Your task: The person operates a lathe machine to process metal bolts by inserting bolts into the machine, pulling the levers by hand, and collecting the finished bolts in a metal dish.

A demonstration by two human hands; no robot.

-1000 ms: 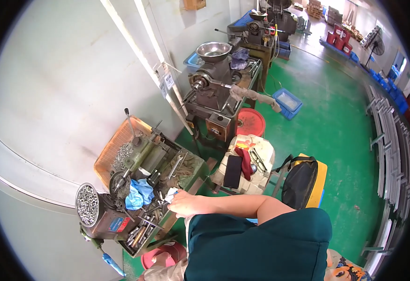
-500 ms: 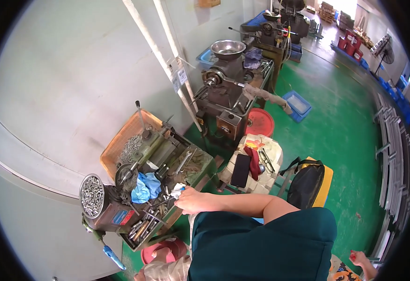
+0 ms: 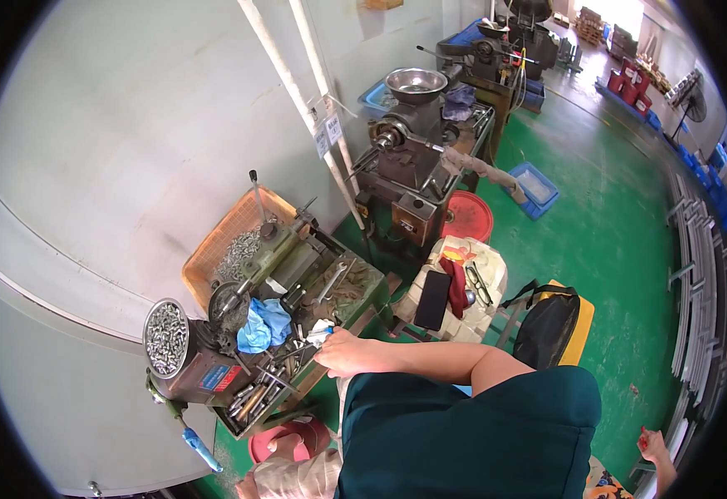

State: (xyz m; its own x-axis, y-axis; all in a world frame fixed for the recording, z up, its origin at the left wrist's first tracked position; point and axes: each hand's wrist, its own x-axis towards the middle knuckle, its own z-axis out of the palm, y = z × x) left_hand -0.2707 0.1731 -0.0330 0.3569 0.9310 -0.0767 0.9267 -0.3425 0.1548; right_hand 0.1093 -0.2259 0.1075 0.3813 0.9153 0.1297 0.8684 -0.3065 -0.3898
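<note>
My right hand [image 3: 345, 353] reaches across to the near edge of a small green bench lathe [image 3: 273, 254]. Its fingers are closed next to a small white-and-blue object [image 3: 320, 332]; what they grip is hidden. A crumpled blue cloth [image 3: 264, 325] lies on the lathe beside a spoked handwheel. Just left of my hand, several metal rods and tools [image 3: 257, 394] fill a tray. A steel bowl [image 3: 166, 338] full of small metal parts stands at the left. By the beige trouser leg at the lower edge, a bit of skin seems to be my left hand [image 3: 248, 486]; its fingers cannot be made out.
An orange basket [image 3: 205, 241] of metal parts sits behind the lathe. A padded stool [image 3: 420, 301] carries a dark phone, red cloth and glasses. Beyond stand a second machine [image 3: 409, 145], a red bucket [image 3: 468, 218] and a black-and-yellow bag [image 3: 549, 328]. Another person's hand [image 3: 653, 447] holds something red.
The view has turned a little, so the surroundings sit slightly farther right. My right hand stays at the same place on the lathe. The other person's hand appears farther right and higher.
</note>
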